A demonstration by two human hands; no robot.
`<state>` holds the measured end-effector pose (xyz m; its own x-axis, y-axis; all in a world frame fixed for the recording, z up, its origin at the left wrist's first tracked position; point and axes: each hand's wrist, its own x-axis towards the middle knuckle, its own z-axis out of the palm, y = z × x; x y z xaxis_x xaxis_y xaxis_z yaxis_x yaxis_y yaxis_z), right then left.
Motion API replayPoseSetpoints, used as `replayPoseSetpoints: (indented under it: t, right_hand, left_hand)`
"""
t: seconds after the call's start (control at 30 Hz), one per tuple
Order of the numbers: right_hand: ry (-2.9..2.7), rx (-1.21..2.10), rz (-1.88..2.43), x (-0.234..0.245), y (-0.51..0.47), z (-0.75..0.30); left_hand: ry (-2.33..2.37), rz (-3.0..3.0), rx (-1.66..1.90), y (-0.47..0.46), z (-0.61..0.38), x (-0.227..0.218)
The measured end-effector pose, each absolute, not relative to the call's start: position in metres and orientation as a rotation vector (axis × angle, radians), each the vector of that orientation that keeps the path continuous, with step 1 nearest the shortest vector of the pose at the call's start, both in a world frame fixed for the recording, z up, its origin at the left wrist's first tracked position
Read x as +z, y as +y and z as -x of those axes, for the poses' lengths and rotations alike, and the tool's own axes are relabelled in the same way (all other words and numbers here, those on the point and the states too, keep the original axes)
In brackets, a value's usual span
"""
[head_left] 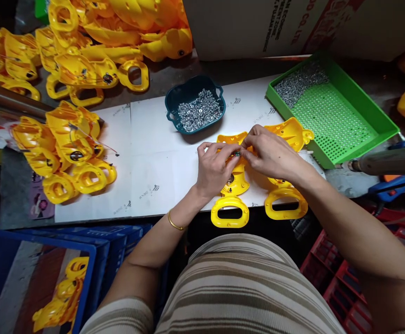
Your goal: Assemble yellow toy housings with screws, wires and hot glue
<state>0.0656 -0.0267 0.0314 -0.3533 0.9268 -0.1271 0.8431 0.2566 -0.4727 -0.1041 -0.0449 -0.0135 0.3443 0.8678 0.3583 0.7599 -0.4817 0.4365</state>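
My left hand (213,166) and my right hand (270,150) meet fingertip to fingertip above a yellow plastic shell half (239,183) with an oval handle (230,212) at its near end. Between the left thumb and finger sits a small dark green part (237,153), too small to name. My right fingers are pinched against it; what they hold is hidden. A second yellow shell (293,134) lies partly beneath my right hand and forearm, and its handle (286,204) reaches over the table's front edge.
A dark teal basin (173,118) and a green perforated tray (362,144) hold small metal pieces. Yellow shells with wires (73,134) are stacked at left, more (119,46) behind. A cardboard box (237,28) stands behind; blue crates (91,278) and red crates (356,297) sit below.
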Motion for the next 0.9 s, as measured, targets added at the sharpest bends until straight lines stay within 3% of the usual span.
replayPoseSetpoints:
  t: [0.3, 0.53, 0.9]
  right_hand:
    - [-2.209, 0.636, 1.548, 0.027, -0.032, -0.070]
    - [-1.984, 0.496, 1.409, 0.043, -0.068, -0.085]
    - [-1.814, 0.550, 1.442, 0.031, -0.138, -0.116]
  left_hand:
    - [1.441, -2.408, 0.905, -0.045, 0.112, -0.016]
    - [1.603, -2.333, 0.792, -0.044, 0.115, -0.014]
    - [1.576, -2.309, 0.512, -0.036, 0.114, -0.007]
